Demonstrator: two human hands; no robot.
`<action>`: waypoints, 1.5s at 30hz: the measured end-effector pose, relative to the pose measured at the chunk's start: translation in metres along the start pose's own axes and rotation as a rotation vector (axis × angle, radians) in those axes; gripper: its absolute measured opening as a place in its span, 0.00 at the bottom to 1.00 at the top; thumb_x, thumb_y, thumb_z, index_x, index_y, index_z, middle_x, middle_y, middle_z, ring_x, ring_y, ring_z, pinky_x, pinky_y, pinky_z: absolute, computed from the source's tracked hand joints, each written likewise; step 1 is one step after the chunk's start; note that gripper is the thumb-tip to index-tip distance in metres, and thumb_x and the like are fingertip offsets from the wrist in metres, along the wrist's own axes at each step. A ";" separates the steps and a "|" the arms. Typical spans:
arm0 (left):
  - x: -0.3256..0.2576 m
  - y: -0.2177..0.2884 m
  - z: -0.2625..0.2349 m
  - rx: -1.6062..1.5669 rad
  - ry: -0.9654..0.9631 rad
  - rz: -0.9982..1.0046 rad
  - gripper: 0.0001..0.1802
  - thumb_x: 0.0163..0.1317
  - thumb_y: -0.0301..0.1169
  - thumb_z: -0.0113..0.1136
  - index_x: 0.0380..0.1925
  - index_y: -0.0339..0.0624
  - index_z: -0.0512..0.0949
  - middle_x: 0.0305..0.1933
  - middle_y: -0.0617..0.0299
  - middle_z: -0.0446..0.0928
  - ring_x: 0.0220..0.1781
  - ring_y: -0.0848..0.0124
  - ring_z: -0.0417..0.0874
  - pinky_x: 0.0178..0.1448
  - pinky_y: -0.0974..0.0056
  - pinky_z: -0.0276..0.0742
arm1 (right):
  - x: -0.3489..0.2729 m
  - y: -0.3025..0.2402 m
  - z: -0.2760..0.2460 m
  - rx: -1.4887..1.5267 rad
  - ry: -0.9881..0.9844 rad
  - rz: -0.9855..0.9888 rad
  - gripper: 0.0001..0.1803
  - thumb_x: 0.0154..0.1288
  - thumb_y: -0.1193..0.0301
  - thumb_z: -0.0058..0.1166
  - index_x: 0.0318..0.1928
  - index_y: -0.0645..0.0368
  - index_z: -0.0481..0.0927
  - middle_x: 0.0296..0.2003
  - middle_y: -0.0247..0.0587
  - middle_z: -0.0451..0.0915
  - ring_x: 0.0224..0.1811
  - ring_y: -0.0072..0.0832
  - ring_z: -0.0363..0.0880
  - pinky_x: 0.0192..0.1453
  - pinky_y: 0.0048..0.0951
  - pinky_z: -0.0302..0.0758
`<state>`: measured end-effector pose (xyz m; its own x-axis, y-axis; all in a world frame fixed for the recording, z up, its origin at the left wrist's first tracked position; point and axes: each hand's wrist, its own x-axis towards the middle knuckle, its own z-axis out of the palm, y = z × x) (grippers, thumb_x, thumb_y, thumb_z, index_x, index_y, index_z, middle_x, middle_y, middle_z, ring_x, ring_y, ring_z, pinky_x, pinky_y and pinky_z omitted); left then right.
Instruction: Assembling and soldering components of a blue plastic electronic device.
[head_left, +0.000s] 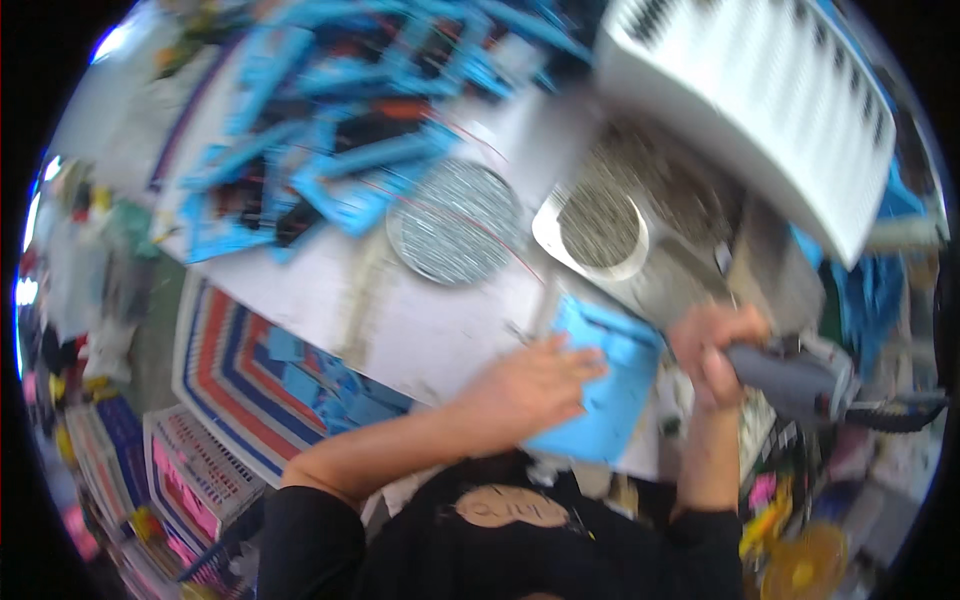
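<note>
My left hand (535, 392) lies with its fingers stretched out on a flat blue plastic panel (612, 405) at the table's near edge. To the right of that panel, my right hand (715, 352) is closed on the grey handle of a power screwdriver (795, 382), whose body sticks out to the right with a black cord or strap at its end. Its tip cannot be made out. Beyond the panel stands a white-rimmed cup (640, 250) full of small screws. Left of it is a round dish (452, 222) heaped with silvery screws or pins.
Blue plastic housings with dark parts and red wires (350, 150) pile up at the far left. A white ribbed bin (760, 100) stands far right. Below the table's left edge are a striped basket (235, 375) holding blue parts and another crate (205, 470).
</note>
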<state>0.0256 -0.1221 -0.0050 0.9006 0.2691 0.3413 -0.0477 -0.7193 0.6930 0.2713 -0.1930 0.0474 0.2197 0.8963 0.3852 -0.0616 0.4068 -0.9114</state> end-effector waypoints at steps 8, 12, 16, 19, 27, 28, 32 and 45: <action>0.003 0.000 -0.001 -0.197 0.120 -0.015 0.09 0.69 0.34 0.63 0.42 0.42 0.82 0.58 0.57 0.83 0.66 0.62 0.80 0.78 0.43 0.63 | 0.021 -0.041 0.011 0.217 -0.019 -0.150 0.23 0.64 0.61 0.67 0.47 0.60 0.70 0.17 0.31 0.70 0.15 0.22 0.66 0.20 0.26 0.65; 0.006 0.013 -0.011 -0.321 0.145 -0.083 0.06 0.67 0.31 0.64 0.41 0.43 0.83 0.48 0.58 0.87 0.57 0.63 0.86 0.78 0.42 0.63 | 0.016 -0.055 0.062 0.398 -0.110 -0.152 0.19 0.64 0.62 0.68 0.42 0.60 0.72 0.15 0.32 0.72 0.13 0.25 0.70 0.18 0.28 0.69; 0.000 0.018 -0.020 -0.302 0.209 -0.114 0.06 0.62 0.29 0.69 0.38 0.44 0.83 0.43 0.61 0.87 0.48 0.64 0.88 0.76 0.41 0.64 | 0.015 -0.061 0.084 0.375 -0.148 -0.083 0.17 0.63 0.63 0.68 0.36 0.60 0.74 0.14 0.35 0.74 0.13 0.28 0.74 0.19 0.31 0.74; 0.000 0.017 -0.024 -0.279 0.291 -0.112 0.07 0.60 0.32 0.69 0.34 0.43 0.83 0.33 0.61 0.84 0.38 0.59 0.85 0.76 0.43 0.66 | 0.016 -0.063 0.093 0.367 -0.118 -0.056 0.17 0.61 0.63 0.68 0.36 0.60 0.73 0.14 0.34 0.73 0.13 0.27 0.73 0.20 0.30 0.74; -0.006 0.006 -0.041 -0.188 0.298 -0.032 0.11 0.53 0.28 0.75 0.33 0.45 0.81 0.37 0.62 0.85 0.43 0.65 0.87 0.74 0.42 0.66 | 0.024 -0.055 0.106 0.313 -0.124 -0.042 0.17 0.63 0.63 0.67 0.37 0.56 0.71 0.14 0.31 0.71 0.13 0.25 0.71 0.19 0.28 0.71; -0.006 0.007 -0.042 -0.169 0.293 -0.027 0.11 0.53 0.28 0.75 0.33 0.45 0.81 0.37 0.62 0.85 0.43 0.65 0.88 0.74 0.42 0.66 | 0.023 -0.054 0.106 0.330 -0.113 -0.050 0.17 0.63 0.63 0.67 0.38 0.56 0.71 0.15 0.31 0.72 0.13 0.25 0.71 0.18 0.28 0.70; -0.004 0.007 -0.047 -0.156 0.309 0.010 0.12 0.51 0.28 0.76 0.33 0.45 0.81 0.36 0.62 0.85 0.43 0.66 0.88 0.73 0.41 0.66 | 0.019 -0.054 0.107 0.379 -0.095 -0.054 0.16 0.64 0.65 0.66 0.40 0.57 0.71 0.17 0.31 0.74 0.15 0.25 0.72 0.20 0.30 0.71; 0.005 0.017 -0.065 -0.119 0.022 0.035 0.08 0.54 0.26 0.72 0.32 0.42 0.81 0.37 0.60 0.85 0.41 0.62 0.87 0.66 0.46 0.74 | 0.015 -0.061 0.100 0.351 -0.141 0.089 0.18 0.66 0.64 0.65 0.46 0.58 0.70 0.21 0.31 0.74 0.20 0.24 0.73 0.29 0.30 0.73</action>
<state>0.0015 -0.0911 0.0496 0.8881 0.2597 0.3792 -0.1309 -0.6480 0.7503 0.1810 -0.1869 0.1233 0.0642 0.9365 0.3447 -0.4090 0.3398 -0.8469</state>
